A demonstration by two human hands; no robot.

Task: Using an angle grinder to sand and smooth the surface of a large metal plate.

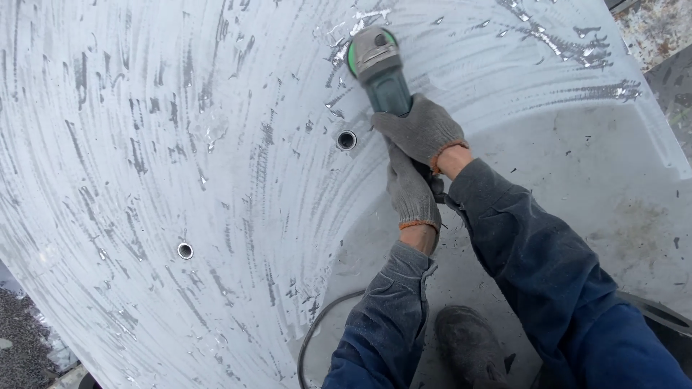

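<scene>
Work surface was a large, pale grey metal sheet (pixel 180 108), curved or sloping upward to the left, covered across most of its face with arcing grinding streaks. A flatter, duller grey section (pixel 613 202) lay to the right, less marked. Two small round holes showed in the sheet: one hole (pixel 347 140) just left of the tool's body, another hole (pixel 185 251) well apart, lower left. Gravel ground (pixel 25 338) was visible past the sheet's lower left edge.

The angle grinder (pixel 378 68), dark teal body with a grey head and a green disc edge, lay against the sheet near the top centre, head pointing up and away from the person. Bright scratch marks sat just beside the disc.

Right hand (pixel 420 130), in a grey knit glove, was clenched around the grinder's body just behind the head. Left hand (pixel 410 191), same kind of glove, gripped the rear of the grinder, directly below the right hand and touching it. Both sleeves were dark blue.

A black cable (pixel 317 331) curved down from near the left forearm. A dark boot (pixel 468 346) rested on the sheet at the bottom.
</scene>
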